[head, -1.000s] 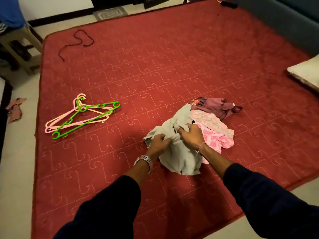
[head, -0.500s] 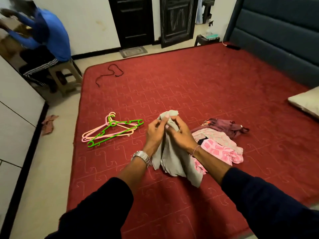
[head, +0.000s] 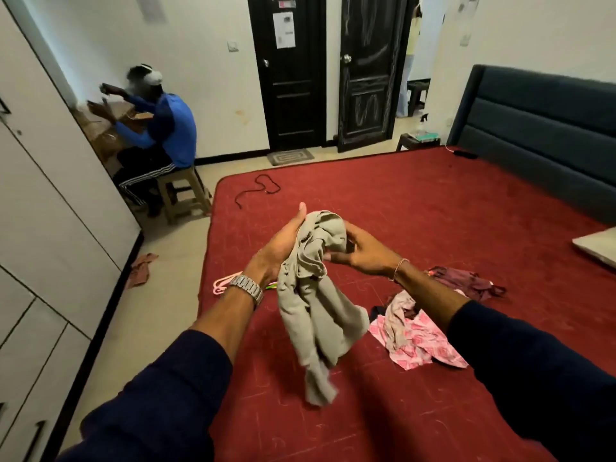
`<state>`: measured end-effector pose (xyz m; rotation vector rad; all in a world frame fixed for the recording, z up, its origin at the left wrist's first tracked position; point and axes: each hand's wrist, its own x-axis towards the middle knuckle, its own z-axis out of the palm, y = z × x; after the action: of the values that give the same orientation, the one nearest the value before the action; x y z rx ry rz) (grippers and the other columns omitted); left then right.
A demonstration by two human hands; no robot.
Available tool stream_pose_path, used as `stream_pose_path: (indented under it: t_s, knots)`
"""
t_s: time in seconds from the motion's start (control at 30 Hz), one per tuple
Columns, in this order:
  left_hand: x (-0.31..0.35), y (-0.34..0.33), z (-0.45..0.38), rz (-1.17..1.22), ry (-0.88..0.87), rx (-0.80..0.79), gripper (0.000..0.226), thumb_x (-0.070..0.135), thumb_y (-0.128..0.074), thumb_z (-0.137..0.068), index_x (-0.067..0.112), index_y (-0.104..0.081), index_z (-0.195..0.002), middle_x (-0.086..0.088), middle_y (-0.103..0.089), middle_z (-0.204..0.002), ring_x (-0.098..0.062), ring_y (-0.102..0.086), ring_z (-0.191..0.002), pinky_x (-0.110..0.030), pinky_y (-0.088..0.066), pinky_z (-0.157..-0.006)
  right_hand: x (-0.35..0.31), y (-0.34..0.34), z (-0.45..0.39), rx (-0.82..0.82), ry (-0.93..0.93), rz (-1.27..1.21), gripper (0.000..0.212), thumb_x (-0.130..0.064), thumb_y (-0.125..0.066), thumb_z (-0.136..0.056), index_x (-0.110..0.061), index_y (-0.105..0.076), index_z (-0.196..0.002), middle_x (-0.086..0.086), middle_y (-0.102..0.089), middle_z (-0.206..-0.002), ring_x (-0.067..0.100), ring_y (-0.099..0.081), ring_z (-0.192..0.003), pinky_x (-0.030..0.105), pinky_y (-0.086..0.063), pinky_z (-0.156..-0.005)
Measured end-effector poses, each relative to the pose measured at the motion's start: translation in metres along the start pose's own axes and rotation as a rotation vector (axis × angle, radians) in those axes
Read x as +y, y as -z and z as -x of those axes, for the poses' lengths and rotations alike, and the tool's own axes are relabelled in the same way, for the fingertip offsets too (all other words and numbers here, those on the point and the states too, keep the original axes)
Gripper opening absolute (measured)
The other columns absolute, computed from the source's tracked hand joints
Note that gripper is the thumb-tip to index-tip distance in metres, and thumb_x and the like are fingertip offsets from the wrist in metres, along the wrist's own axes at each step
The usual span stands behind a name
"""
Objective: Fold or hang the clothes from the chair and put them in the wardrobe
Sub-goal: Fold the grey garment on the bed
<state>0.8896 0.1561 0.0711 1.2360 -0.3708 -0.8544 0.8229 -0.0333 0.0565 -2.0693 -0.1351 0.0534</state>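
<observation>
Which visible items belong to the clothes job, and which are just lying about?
Job:
grey garment, gripped by left hand and right hand
pink patterned clothes
maroon garment
hangers
wardrobe

Lying about:
black cord
cloth on the floor
pillow
stool

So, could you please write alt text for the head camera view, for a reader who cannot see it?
Two hands, left hand and right hand, hold a crumpled grey garment up above a red bed cover. More clothes lie on the cover at right; hangers peek out behind the left wrist.
</observation>
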Motion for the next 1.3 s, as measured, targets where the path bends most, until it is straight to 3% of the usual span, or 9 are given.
stream_pose_path:
  t_s: [0.07,0.33,0.5,0.6,0.73,0.87,1.0,1.17,1.3]
  knots:
    - [0.017,0.002,0.023,-0.002,0.007,-0.093,0.074,0.063,-0.049,-0.094,-0.002,-0.058,-0.127,-0.021,-0.067,-0.118,-0.033,-0.063,-0.108,-0.043,-0.052,-0.095,-0.019,-0.014,0.000,-0.057,0.042,0.059,0.006,-0.017,-0.070,-0.092,-0.013,-0.069,-0.096,-0.016,-0.070,-0.081,-0.004,-0.060,-0.071,0.019,-0.049,-0.068]
    - [0.057,0.049,0.092,-0.666,-0.214,0.305,0.026,-0.010,-0.070,-0.083,-0.004,-0.064,-0.108,-0.005,-0.068,-0.082,-0.009,-0.061,-0.069,-0.015,-0.049,-0.056,-0.083,-0.010,-0.003,0.147,0.241,0.066,0.020,-0.014,-0.080,-0.081,-0.010,-0.069,-0.097,0.007,-0.074,-0.095,0.011,-0.063,-0.083,0.036,-0.053,-0.076]
    - [0.065,0.071,0.113,-0.740,-0.230,0.303,0.028,-0.003,-0.061,-0.094,0.009,-0.074,-0.115,-0.011,-0.074,-0.109,-0.025,-0.068,-0.097,-0.033,-0.056,-0.083,-0.117,-0.009,-0.003,-0.026,0.234,0.139,0.022,-0.032,-0.088,-0.074,-0.027,-0.078,-0.093,-0.008,-0.076,-0.092,0.007,-0.069,-0.087,0.026,-0.056,-0.078]
    - [0.078,0.063,0.130,-0.755,-0.129,0.173,0.035,0.009,-0.051,-0.102,0.017,-0.076,-0.079,-0.015,-0.064,-0.079,-0.025,-0.055,-0.066,-0.032,-0.044,-0.061,-0.122,-0.008,-0.007,0.081,0.252,0.309,0.013,-0.048,-0.081,-0.077,-0.038,-0.075,-0.084,-0.012,-0.072,-0.086,0.004,-0.063,-0.083,0.037,-0.053,-0.076]
    - [0.093,0.043,0.137,-0.817,-0.104,0.137,0.044,0.023,-0.045,-0.106,0.016,-0.049,-0.064,-0.002,-0.037,-0.056,-0.012,-0.028,-0.048,-0.027,-0.023,-0.048,-0.135,-0.023,-0.005,-0.045,0.275,0.296,0.069,-0.048,-0.085,-0.072,-0.034,-0.055,-0.132,-0.008,-0.064,-0.117,0.009,-0.066,-0.102,0.026,-0.054,-0.088]
    - [0.091,0.024,0.137,-0.846,-0.070,0.101,0.058,0.043,-0.041,-0.105,0.025,-0.048,-0.050,0.010,-0.037,-0.049,-0.007,-0.028,-0.044,-0.024,-0.023,-0.048,-0.142,-0.040,-0.007,0.008,0.379,0.302,0.013,-0.033,-0.066,-0.096,-0.025,-0.072,-0.103,-0.005,-0.072,-0.092,0.012,-0.066,-0.082,0.036,-0.053,-0.079]
    - [0.077,0.022,0.137,-0.670,-0.113,0.126,0.041,0.047,-0.047,-0.101,0.012,-0.067,-0.091,-0.003,-0.065,-0.076,-0.013,-0.056,-0.065,-0.021,-0.045,-0.060,-0.148,-0.036,-0.003,0.264,0.320,0.296,0.026,-0.047,-0.075,-0.085,-0.022,-0.075,-0.079,-0.010,-0.067,-0.069,-0.004,-0.053,-0.060,0.023,-0.042,-0.059]
    - [0.044,0.039,0.134,-0.764,-0.051,0.088,0.063,0.048,-0.081,-0.072,0.008,-0.060,-0.116,-0.006,-0.069,-0.101,-0.019,-0.065,-0.089,-0.035,-0.054,-0.080,-0.152,-0.025,-0.002,0.468,0.291,0.188,0.056,-0.068,-0.071,-0.076,-0.012,-0.074,-0.076,0.008,-0.071,-0.071,0.019,-0.064,-0.062,0.036,-0.048,-0.056]
    - [0.037,0.023,0.126,-0.731,-0.110,0.045,0.047,0.043,-0.081,-0.074,0.016,-0.063,-0.108,0.010,-0.071,-0.088,-0.011,-0.068,-0.086,-0.031,-0.056,-0.078,-0.152,-0.026,-0.004,0.536,0.293,0.251,0.061,-0.074,-0.058,-0.080,-0.014,-0.070,-0.075,0.002,-0.069,-0.068,0.025,-0.066,-0.066,0.045,-0.052,-0.057]
